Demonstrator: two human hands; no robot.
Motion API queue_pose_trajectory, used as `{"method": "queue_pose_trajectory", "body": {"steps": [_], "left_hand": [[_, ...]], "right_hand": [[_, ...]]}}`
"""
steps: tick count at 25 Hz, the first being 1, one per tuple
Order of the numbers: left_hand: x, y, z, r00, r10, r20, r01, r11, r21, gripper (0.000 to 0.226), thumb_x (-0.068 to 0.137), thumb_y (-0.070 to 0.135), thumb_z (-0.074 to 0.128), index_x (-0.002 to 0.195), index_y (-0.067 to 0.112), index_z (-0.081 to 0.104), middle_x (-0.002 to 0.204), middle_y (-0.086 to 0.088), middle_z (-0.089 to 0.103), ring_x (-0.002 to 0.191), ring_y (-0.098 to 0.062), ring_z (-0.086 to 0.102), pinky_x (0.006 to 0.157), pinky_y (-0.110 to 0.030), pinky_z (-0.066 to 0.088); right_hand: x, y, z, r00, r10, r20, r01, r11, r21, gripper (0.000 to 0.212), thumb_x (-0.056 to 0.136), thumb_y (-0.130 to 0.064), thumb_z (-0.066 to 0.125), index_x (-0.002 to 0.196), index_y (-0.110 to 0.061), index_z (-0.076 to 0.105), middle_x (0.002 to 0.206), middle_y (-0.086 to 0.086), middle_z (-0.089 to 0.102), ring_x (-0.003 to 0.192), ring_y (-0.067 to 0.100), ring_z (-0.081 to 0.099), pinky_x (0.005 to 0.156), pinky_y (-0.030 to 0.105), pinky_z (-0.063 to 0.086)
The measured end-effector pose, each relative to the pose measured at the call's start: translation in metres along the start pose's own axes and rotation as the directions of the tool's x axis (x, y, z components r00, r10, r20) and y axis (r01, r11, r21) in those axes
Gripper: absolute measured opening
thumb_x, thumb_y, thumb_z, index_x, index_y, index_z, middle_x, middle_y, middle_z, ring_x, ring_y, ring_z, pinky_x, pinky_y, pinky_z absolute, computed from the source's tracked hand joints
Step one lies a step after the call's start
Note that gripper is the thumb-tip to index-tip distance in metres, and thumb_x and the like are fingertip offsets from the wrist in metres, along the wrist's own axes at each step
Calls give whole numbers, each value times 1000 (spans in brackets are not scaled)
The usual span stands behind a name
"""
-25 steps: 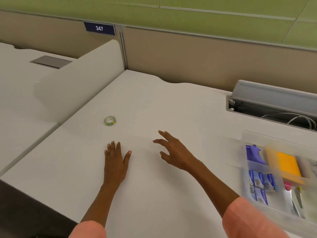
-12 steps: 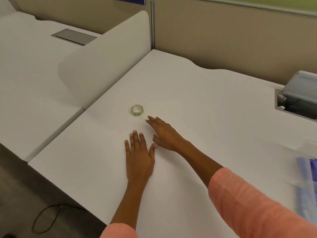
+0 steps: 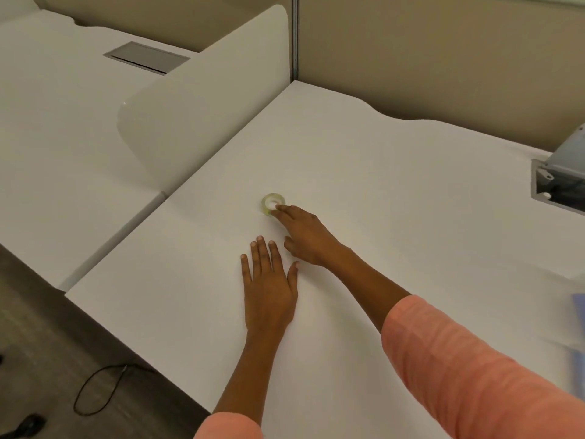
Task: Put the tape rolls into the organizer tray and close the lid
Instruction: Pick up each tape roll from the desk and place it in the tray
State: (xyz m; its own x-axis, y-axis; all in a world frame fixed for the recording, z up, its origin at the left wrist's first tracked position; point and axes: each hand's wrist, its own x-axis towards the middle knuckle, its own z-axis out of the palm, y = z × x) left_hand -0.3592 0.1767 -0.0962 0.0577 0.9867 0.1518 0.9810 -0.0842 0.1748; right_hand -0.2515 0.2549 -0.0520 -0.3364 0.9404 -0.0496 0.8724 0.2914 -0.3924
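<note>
A small greenish tape roll (image 3: 269, 201) lies flat on the white desk (image 3: 395, 191), left of centre. My right hand (image 3: 306, 236) stretches out to it, and the fingertips touch the roll's near right rim with the fingers apart, not closed around it. My left hand (image 3: 269, 286) rests palm down on the desk just in front, holding nothing. Of the organizer tray (image 3: 578, 318) only a blurred bluish sliver shows at the right edge; its lid is out of sight.
A low white divider panel (image 3: 202, 122) stands along the desk's left side. An open grey cable box (image 3: 560, 179) sits at the right. The desk's front-left edge (image 3: 133, 340) drops to a dark floor with a black cable (image 3: 98, 384).
My right hand has moved forward until its fingertips reached the tape roll. The view has swung left, so the organizer tray has slid almost out of frame. My left hand has stayed flat.
</note>
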Motion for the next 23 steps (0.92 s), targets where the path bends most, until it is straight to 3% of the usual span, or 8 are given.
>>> {"method": "queue_pose_trajectory", "body": {"steps": [8,12,16,19,23], "left_hand": [[-2,-3,-5,999,40,24,-39,999,-21,71,89,51,10,136,0,26,146,-23,30,138,-33,24,113,-48,13],[-4,-1,-11,997,59,43,-56,996,-65,67,92,50,22,136,1,28,145,-27,29,137,-37,23,114,-52,16],[-13,3,-14,995,83,54,-77,991,-107,67,87,50,21,134,4,34,141,-30,35,133,-44,29,111,-56,20],[-26,22,-16,990,123,74,-113,985,-134,64,90,52,27,135,7,34,143,-28,33,134,-45,25,111,-57,16],[-40,58,-16,979,179,100,-148,955,-258,55,91,37,40,137,9,30,147,-23,27,139,-39,17,113,-57,9]], "right_hand": [[-81,12,-11,984,156,-91,-153,988,33,63,82,-28,63,137,-18,33,130,11,45,114,29,45,96,39,40],[-127,19,-15,969,226,-97,-224,974,28,64,82,-26,62,137,-14,32,126,12,47,113,31,43,96,41,39],[-169,28,-21,960,266,-92,-252,958,138,68,79,-21,66,137,-16,32,130,11,41,111,30,44,91,41,45],[-199,38,-33,948,306,-93,-282,937,206,66,79,-20,65,137,-20,33,132,9,44,118,27,41,96,41,43],[-246,54,-57,926,352,-137,-312,918,246,60,76,-25,70,129,-21,44,118,6,55,113,22,45,94,36,42]]}}
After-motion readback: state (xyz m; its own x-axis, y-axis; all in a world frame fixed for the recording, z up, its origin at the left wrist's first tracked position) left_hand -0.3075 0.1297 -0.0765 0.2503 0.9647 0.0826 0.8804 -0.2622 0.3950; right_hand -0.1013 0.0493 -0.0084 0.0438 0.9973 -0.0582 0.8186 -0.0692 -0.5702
